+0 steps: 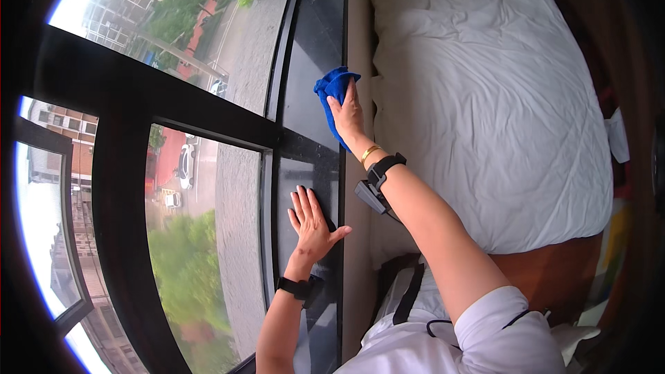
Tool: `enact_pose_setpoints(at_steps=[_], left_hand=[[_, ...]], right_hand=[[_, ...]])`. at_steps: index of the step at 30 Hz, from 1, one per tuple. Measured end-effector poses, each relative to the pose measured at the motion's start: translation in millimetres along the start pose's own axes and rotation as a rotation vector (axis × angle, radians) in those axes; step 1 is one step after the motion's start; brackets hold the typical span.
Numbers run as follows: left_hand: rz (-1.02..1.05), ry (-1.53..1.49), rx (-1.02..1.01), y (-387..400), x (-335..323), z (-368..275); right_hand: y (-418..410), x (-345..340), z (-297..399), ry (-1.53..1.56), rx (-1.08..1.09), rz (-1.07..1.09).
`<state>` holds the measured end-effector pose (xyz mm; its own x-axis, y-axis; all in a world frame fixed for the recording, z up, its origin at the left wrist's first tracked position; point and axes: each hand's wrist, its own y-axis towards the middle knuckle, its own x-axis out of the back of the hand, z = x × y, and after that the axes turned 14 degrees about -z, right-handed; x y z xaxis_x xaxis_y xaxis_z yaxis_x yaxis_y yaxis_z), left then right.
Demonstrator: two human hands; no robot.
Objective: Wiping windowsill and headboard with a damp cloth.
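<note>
A bunched blue cloth (pixel 335 85) is gripped in my right hand (pixel 349 114), on the glossy black window sill (pixel 306 109) near its bed-side edge. Part of the cloth trails back under the palm towards my wrist. Lower down the sill, my left hand (pixel 313 228) rests palm down with its fingers spread and nothing in it. Its thumb reaches over the sill's edge. Both wrists wear black straps, and a gold bracelet (pixel 371 153) circles the right one.
Left of the sill stand window panes (pixel 239 166) in dark frames (pixel 208 119), with a street, trees and parked cars outside. To the right, a bed with a rumpled white cover (pixel 488 104) lies beside a beige ledge (pixel 357 249). A small device (pixel 370 197) hangs under my right wrist.
</note>
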<state>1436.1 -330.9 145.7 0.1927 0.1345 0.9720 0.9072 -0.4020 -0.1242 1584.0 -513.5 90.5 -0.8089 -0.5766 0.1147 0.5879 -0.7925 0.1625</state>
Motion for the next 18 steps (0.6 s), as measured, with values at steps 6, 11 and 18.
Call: enact_pose_setpoints(at_steps=[6,11,18], left_hand=[[-0.018,0.024,0.023,-6,0,9],[-0.027,0.04,0.017,-5,-1,3],[-0.071,0.045,0.007,3,-5,-2]], right_hand=[[-115,49,2,0.118,-0.067,0.195],[-89,39,-1,-0.072,-0.097,0.099],[-8,19,4,-0.153,-0.32,0.131]])
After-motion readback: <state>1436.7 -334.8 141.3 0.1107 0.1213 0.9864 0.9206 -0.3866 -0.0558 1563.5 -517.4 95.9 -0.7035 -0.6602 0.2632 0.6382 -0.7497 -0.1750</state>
